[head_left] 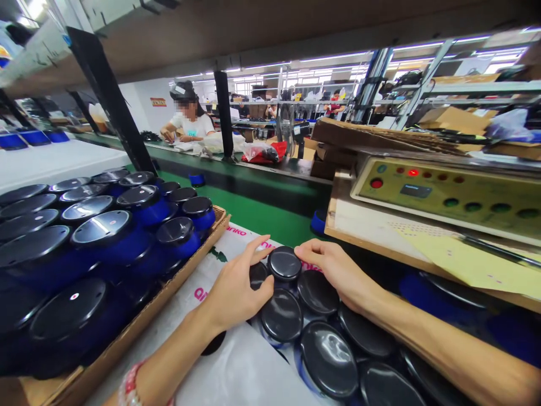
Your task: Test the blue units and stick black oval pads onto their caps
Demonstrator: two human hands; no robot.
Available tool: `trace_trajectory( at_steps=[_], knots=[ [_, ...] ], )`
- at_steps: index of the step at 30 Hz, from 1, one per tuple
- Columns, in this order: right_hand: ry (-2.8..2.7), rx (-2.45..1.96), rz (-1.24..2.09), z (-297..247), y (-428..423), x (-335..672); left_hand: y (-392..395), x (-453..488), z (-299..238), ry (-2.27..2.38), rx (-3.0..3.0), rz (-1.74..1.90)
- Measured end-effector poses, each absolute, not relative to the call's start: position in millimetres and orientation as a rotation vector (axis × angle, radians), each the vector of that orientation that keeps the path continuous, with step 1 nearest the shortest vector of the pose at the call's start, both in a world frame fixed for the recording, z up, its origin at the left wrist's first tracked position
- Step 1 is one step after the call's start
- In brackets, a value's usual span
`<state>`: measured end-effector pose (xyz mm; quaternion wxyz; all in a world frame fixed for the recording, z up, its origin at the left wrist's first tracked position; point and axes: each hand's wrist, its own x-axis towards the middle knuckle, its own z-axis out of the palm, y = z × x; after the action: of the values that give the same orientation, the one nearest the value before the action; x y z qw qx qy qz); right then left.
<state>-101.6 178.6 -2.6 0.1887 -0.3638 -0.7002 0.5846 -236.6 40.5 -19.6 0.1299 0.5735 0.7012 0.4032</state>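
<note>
A round piece with a glossy black top [284, 263] stands upright at the far end of a group of similar pieces. The bent fingertips of my right hand [336, 268] are pressed together against its right edge. On its left side is my left hand [236, 290], thumb and fingers spread, over a partly covered black-topped piece [257, 274]. Nearer me are further round black-topped pieces [282, 314], one with a large domed top [328, 359]. White plastic sheeting with pink lettering [200, 293] lies beneath and beside them.
At left, a cardboard tray [186, 270] holds several blue pieces with black tops [101, 225]. A control box [448, 194] with a lit red light sits on the right board, beside yellow paper [469, 262] and a pen. Beyond the green belt [253, 203] sits another person [192, 121].
</note>
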Motion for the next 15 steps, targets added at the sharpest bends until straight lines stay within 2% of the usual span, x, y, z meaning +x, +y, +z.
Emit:
trace_trajectory(
  at_steps=[7, 15],
  knots=[
    [-2.021, -1.024, 1.589, -2.4, 178.1, -102.3, 40.9, -236.9, -19.4, 2.048, 1.649, 1.171],
    [-2.2, -1.001, 1.327, -2.8, 178.7, -103.8, 41.0, -237.3, -20.8, 2.028, 1.681, 1.19]
  ],
)
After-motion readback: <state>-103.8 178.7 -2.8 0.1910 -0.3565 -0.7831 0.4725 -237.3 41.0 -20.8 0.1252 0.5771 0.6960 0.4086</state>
